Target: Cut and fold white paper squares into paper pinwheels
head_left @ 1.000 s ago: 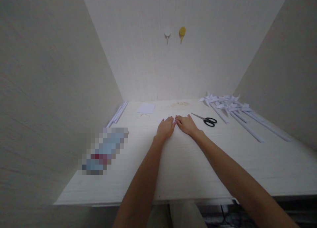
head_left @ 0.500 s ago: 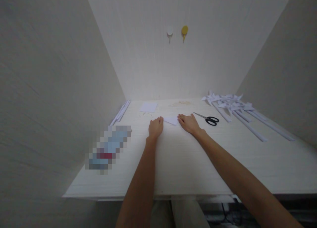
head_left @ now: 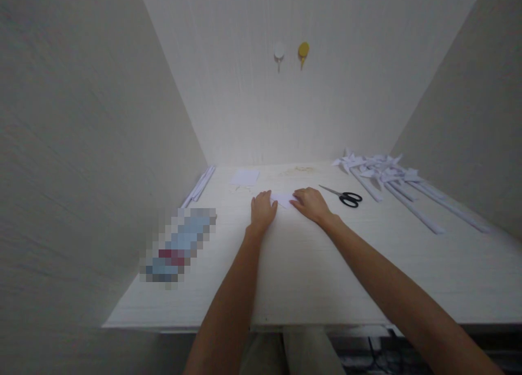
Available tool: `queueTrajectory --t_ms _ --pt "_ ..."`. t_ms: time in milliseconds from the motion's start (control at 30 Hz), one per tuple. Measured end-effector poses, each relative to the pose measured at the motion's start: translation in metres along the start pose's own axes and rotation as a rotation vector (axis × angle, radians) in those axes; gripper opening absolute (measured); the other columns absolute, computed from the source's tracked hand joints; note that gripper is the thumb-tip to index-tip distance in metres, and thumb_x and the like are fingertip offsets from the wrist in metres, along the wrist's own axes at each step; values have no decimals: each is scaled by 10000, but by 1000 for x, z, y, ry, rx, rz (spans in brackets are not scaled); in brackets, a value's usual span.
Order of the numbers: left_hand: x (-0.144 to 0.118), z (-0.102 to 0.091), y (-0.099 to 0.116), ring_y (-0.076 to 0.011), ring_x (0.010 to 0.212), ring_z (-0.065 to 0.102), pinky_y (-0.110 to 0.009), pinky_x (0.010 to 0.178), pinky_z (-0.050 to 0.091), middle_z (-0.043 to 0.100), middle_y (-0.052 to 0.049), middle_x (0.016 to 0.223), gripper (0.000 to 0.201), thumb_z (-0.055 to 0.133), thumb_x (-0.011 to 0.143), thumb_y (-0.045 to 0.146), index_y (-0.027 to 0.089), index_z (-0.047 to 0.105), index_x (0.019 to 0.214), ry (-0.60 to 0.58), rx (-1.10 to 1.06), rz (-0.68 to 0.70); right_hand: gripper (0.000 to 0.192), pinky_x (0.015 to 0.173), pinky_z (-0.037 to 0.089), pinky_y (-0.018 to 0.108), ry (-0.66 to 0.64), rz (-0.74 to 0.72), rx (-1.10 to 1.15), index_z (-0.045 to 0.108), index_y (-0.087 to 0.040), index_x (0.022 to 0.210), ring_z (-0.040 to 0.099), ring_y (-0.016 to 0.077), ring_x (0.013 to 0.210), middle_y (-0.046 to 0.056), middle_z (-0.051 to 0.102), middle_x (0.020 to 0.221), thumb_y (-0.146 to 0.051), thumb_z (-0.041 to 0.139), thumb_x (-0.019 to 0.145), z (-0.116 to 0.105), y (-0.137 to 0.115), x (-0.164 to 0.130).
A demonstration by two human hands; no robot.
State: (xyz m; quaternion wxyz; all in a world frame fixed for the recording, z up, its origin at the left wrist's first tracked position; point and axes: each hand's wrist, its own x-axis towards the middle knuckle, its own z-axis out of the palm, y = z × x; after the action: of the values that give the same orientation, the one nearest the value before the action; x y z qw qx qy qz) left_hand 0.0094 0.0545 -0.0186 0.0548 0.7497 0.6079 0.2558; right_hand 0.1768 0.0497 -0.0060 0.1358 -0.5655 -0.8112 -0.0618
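A small piece of white paper (head_left: 283,199) with a slanting crease or fold edge lies on the white table between my hands. At its left end is my left hand (head_left: 263,209), thumb and fingers closing on the paper's edge. My right hand (head_left: 310,202) grips the opposite end between thumb and fingers. The fingers cover both ends of the paper. To the right of my right hand lie scissors (head_left: 346,197) with black handles, blades pointing left.
A square stack or sheet of white paper (head_left: 244,177) lies behind my left hand. Rolled paper sticks (head_left: 199,185) rest along the left wall. Several paper pinwheels (head_left: 379,168) on sticks lie at right. A blurred blue item (head_left: 183,244) is at left. Two hooks (head_left: 303,50) hang on the back wall.
My left hand has shifted slightly right and turned, its fingers less curled. The paper between my hands shows a wider shape than the earlier pointed triangle. My right hand has barely moved.
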Motion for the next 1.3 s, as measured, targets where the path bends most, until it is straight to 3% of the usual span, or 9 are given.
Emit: queueTrajectory --t_ms 100,233,433,533,633,867,1067,1200,1300 --pt "5 3 -1 -237 1164 442 -396 1008 302 516 -163 1215 456 477 753 185 77 449 1195 97 -146 -35 325 798 359 306 14 -6 11 604 -148 934 548 218 909 106 641 969 -367 375 862 3 1 0" --pt "14 6 1 -197 958 568 -353 868 446 560 -132 1097 481 516 670 90 115 460 1146 242 -524 -177 307 819 357 298 30 -18 42 579 -148 1002 539 215 945 107 632 1002 -350 399 857 7 2 1" --pt "20 9 4 -137 784 603 -280 715 493 556 -133 1093 612 644 593 110 134 421 1162 283 -1016 -379 344 850 353 314 89 -11 128 553 -139 1069 537 207 945 112 620 1022 -355 481 811 9 6 2" --pt "20 10 4 -140 724 598 -282 691 483 631 -81 860 327 665 576 149 113 572 888 219 -1059 -377 352 805 371 328 189 56 410 589 -126 1014 535 201 858 104 626 929 -336 575 732 11 10 2" --pt "19 10 5 -119 620 570 -265 640 469 605 -17 638 116 640 604 193 129 583 683 191 -1069 -338 255 675 392 300 192 107 748 642 -123 815 510 161 684 59 612 741 -320 629 654 14 14 3" --pt "19 7 11 -82 564 529 -218 589 430 595 11 616 133 629 609 215 135 594 709 177 -1138 -279 240 500 335 230 124 135 1039 637 -133 674 436 95 519 -10 544 550 -365 621 612 13 20 6" --pt "14 4 19 -106 599 559 -248 629 442 629 -14 654 180 653 585 227 130 615 731 60 -1188 -233 247 386 223 197 90 216 1257 584 -147 659 337 52 376 -68 438 431 -376 638 583 9 24 5" --pt "11 2 22 -123 632 575 -257 664 436 636 -15 657 157 678 554 219 135 608 665 -65 -1197 -164 264 399 297 192 103 243 1399 523 -169 692 418 61 387 -73 467 467 -368 645 569 11 28 6" --pt "10 0 22 -111 595 550 -234 634 418 596 8 583 106 638 600 213 140 573 560 -66 -1152 -140 272 443 365 203 86 241 1460 506 -173 686 484 77 415 -67 498 480 -357 660 557 12 28 6"
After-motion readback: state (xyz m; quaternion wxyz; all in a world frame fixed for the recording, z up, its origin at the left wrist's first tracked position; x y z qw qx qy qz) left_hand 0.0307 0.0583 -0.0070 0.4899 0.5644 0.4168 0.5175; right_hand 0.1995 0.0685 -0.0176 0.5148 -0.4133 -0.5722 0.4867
